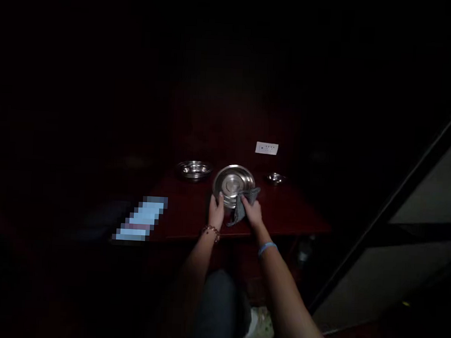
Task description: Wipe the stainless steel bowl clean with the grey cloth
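A shiny metal bowl (231, 183) is held tilted above the front part of a dark red table (294, 215), its inside facing me. My left hand (216, 213) grips the bowl's lower left rim, thumb on the inner side. At the lower right rim, my right hand (252, 211) is closed on a grey cloth (240, 210), which lies against the bowl and hangs below it. The fingers behind the bowl and cloth are hidden.
Left of the held bowl stand what look like stacked metal bowls (194, 171); a small metal bowl (276, 179) sits to the right. A white socket panel (266, 148) is behind. A pixelated bright screen (141, 220) lies at left. Below the table, a bottle (304, 253) shows dimly.
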### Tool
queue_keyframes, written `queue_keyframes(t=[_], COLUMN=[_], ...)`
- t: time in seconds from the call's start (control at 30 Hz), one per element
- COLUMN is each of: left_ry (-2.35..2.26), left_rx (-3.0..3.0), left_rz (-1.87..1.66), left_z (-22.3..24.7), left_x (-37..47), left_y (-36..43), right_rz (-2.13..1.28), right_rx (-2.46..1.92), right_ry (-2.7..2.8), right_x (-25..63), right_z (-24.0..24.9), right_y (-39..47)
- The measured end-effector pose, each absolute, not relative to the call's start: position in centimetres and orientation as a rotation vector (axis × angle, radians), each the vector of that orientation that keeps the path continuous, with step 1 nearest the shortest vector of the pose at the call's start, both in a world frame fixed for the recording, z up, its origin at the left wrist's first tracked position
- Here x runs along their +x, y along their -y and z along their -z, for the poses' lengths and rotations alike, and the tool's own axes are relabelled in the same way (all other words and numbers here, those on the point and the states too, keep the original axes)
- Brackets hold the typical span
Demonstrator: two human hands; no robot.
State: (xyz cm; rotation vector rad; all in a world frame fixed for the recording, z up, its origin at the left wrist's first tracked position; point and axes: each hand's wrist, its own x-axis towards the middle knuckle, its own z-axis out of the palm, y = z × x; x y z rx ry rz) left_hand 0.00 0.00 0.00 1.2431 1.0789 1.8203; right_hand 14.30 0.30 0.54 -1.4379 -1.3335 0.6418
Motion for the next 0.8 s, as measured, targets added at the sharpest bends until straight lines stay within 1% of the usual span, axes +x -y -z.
queue_keyframes(t=[0.33, 0.53, 0.8], left_ry=[-1.030, -0.965, -0.965], left_rx=[1.128, 1.175, 1.222], left_rz=[-1.813, -1.791, -1.744], left_z=[-0.4, -0.8, -0.6], left_x=[0.0, 0.2, 0.6], left_y=[0.0, 0.5, 0.5], right_rz=[-0.590, -0.587, -0.645], right_rx=[-1.472, -1.475, -1.354], right_ry=[1.300, 1.267, 1.260], right_x=[14.2, 14.4, 14.6], right_z=[-1.0, -0.7, 0.4], right_y=[0.2, -0.3, -1.1])
